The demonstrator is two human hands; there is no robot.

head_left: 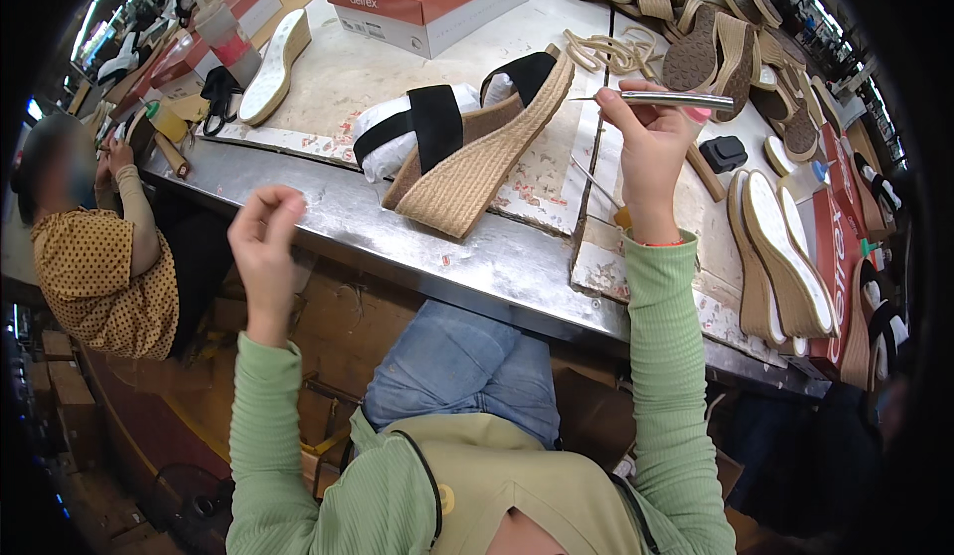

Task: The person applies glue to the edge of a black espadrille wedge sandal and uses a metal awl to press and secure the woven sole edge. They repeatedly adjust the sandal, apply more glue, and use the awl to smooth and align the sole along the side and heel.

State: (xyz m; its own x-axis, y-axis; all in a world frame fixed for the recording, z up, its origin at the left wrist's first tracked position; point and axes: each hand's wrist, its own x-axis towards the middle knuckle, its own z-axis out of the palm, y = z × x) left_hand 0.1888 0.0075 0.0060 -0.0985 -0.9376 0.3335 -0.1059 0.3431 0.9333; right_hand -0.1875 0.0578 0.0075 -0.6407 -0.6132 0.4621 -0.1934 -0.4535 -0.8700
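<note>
A wedge sandal (pixel 487 162) with a braided, straw-coloured sole side and black straps lies tilted on the table in front of me. White paper stuffing (pixel 383 136) fills it under the straps. My right hand (pixel 653 143), right of the sandal, grips a slim silver pointed tool (pixel 711 102), its fine tip directed left toward the sandal. Left of the sandal and apart from it, my left hand (pixel 266 247) is raised off the table's front edge. Its fingers are curled with thumb and forefinger close together, slightly blurred; anything between them is too small to make out.
Wedge soles (pixel 780 257) stand at right beside a dark small block (pixel 723 153). Many soles pile up at the far right. A shoe box (pixel 432 8) sits at the back. Another thin metal tool (pixel 596 182) lies near my right hand. A co-worker (pixel 104 267) sits at left.
</note>
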